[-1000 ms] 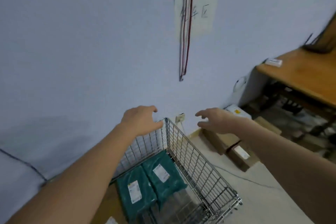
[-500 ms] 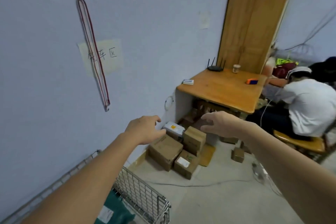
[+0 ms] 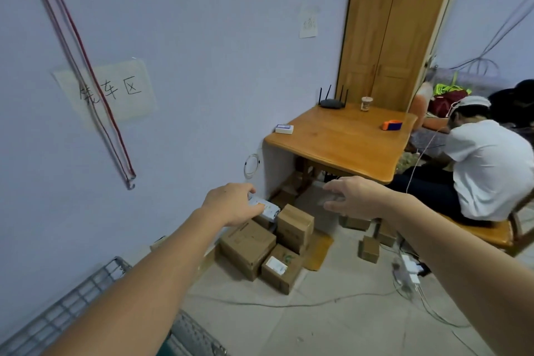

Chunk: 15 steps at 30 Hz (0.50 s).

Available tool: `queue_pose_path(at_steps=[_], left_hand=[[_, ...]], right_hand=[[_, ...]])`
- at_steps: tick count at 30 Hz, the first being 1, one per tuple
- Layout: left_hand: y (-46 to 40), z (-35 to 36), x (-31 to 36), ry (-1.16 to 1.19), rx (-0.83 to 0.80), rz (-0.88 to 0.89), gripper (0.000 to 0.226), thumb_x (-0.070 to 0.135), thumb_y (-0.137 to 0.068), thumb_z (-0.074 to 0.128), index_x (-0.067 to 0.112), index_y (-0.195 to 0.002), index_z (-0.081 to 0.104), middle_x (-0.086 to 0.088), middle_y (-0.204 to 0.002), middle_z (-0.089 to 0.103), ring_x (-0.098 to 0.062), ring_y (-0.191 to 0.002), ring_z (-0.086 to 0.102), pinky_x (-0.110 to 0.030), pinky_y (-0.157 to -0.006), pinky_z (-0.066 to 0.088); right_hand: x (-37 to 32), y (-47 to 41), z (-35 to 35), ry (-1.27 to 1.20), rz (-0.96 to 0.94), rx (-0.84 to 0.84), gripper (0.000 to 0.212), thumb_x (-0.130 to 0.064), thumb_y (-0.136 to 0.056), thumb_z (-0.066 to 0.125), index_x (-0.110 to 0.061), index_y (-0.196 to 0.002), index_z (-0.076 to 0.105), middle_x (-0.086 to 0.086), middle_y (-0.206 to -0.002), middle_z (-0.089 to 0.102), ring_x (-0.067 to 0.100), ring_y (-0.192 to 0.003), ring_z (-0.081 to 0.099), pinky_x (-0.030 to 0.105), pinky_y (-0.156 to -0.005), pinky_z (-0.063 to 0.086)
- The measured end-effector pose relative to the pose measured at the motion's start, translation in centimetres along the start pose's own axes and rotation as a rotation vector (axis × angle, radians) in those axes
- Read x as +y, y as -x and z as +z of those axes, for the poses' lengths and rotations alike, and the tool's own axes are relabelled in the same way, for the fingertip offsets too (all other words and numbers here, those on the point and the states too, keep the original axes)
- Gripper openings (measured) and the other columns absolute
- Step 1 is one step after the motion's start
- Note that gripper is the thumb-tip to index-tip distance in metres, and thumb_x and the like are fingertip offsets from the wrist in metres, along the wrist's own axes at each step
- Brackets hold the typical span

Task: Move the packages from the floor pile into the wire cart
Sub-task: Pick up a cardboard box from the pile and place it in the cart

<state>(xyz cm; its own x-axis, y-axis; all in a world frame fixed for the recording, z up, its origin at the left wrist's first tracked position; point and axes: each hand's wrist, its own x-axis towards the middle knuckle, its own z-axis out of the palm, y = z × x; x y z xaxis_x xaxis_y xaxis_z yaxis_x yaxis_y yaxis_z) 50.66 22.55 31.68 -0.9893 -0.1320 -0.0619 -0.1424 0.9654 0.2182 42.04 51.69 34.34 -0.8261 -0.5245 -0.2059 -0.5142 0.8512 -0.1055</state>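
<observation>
Both hands — left hand (image 3: 231, 205), right hand (image 3: 354, 196) — hover bare, fingers loosely apart, above square-cornered brown cardboard packages (image 3: 260, 246) beside the wire cart (image 3: 66, 309).

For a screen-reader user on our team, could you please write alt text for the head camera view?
Both hands, left and right, reach out empty toward a pile of cardboard boxes on the floor against a pale wall. A corner of the wire cart shows at lower left; a wooden table and a seated person are at right.

Brown cardboard packages (image 3: 261, 243) piled beside wall
</observation>
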Motion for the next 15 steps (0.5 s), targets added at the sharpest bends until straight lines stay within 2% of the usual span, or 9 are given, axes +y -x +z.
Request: queue_pose_path(at_steps=[5, 15], left_hand=[[-6.8, 0.2, 0.4, -0.019, -0.039, 0.01, 0.059, 0.06, -0.093, 0.057, 0.033, -0.145, 0.051, 0.003, -0.138, 0.064, -0.02, -0.116, 0.062, -0.033, -0.082, 0.047], [-18.4, 1.6, 0.6, 0.015, -0.065, -0.105, 0.058, 0.063, -0.092, 0.058, 0.034, -0.142, 0.053, 0.006, -0.137, 0.064, -0.02, -0.117, 0.062, -0.036, -0.093, 0.052]], right_hand=[[3.0, -5.6, -0.9, -0.033, 0.002, -0.008, 0.068, -0.065, -0.097, 0.054, -0.03, -0.154, 0.045, 0.0, -0.148, 0.055, 0.023, -0.128, 0.057, 0.042, -0.105, 0.05], [9.4, -18.3, -1.8, 0.0, -0.091, -0.048, 0.065, -0.062, -0.099, 0.054, -0.029, -0.153, 0.045, 0.0, -0.147, 0.055, 0.022, -0.128, 0.057, 0.039, -0.102, 0.051]])
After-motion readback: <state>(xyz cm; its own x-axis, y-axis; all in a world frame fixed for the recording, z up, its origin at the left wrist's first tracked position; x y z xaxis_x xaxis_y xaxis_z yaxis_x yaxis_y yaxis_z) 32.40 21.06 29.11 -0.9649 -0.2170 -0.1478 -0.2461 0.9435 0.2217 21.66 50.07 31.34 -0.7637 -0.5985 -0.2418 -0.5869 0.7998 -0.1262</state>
